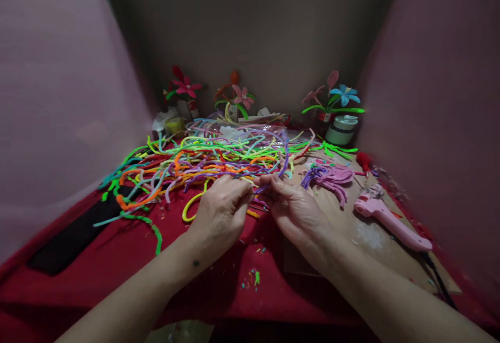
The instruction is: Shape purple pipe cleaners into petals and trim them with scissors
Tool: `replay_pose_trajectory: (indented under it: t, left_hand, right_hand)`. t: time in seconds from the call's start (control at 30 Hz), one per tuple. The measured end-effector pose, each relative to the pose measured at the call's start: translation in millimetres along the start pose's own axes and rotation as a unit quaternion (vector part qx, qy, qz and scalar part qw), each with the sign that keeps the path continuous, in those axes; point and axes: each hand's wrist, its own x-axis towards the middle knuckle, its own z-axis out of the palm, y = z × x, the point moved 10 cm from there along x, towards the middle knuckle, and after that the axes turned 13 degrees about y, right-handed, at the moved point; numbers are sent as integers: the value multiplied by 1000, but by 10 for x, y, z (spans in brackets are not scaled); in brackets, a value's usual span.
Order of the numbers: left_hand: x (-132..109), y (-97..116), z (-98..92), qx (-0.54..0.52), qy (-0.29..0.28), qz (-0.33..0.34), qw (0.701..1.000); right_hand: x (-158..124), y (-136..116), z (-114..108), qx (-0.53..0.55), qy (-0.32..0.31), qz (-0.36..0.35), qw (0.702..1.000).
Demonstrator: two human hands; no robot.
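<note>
A purple pipe cleaner (286,155) rises from between my two hands and curves upward. My right hand (294,205) pinches it between thumb and fingertips. My left hand (224,207) is closed just beside, its fingertips close to the pipe cleaner's lower end; what lies inside its fingers is hidden. Behind both hands spreads a tangled pile of colourful pipe cleaners (156,170). A bundle of pink and purple looped pieces (332,176) lies to the right, on a brown board (344,249).
A pink glue gun (394,223) rests on the board at the right. A black flat object (74,236) lies at the left on the red cloth (175,280). At the back stand pipe-cleaner flowers (187,86) and a lidded jar (341,130). Small scraps (255,278) lie in front.
</note>
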Motion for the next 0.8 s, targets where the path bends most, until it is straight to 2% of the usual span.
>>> replay_pose_trajectory:
  t: [0.23,0.47,0.53,0.6,0.67,0.7,0.73,0.8]
  left_hand:
    - [-26,-123,-20,-25,-9,-46,999]
    - [-144,-92,-6,-35,15,-7,999]
    - [-157,-130,-6,-82,14,-41,996]
    - [-137,-193,-13,-155,8,-111,982]
    - [-132,-276,39,-253,-23,-219,942]
    - [-160,-306,108,-310,-56,-284,906]
    - [-221,-312,201,-370,-100,-350,855]
    - [-384,-227,361,-477,-185,-454,729]
  right_hand:
    - [-5,-79,-31,-52,40,-38,997]
    - [-33,-23,-45,-72,45,-34,996]
    - [-21,-47,-42,-52,36,-36,997]
    - [-14,-51,-6,-22,8,-21,1000]
    - [-25,-53,41,-8,-20,-5,1000]
    - [-41,-59,67,-11,-32,-2,999]
    - [-63,-70,93,-18,-43,-1,999]
    - [-124,-102,157,-33,-62,-5,997]
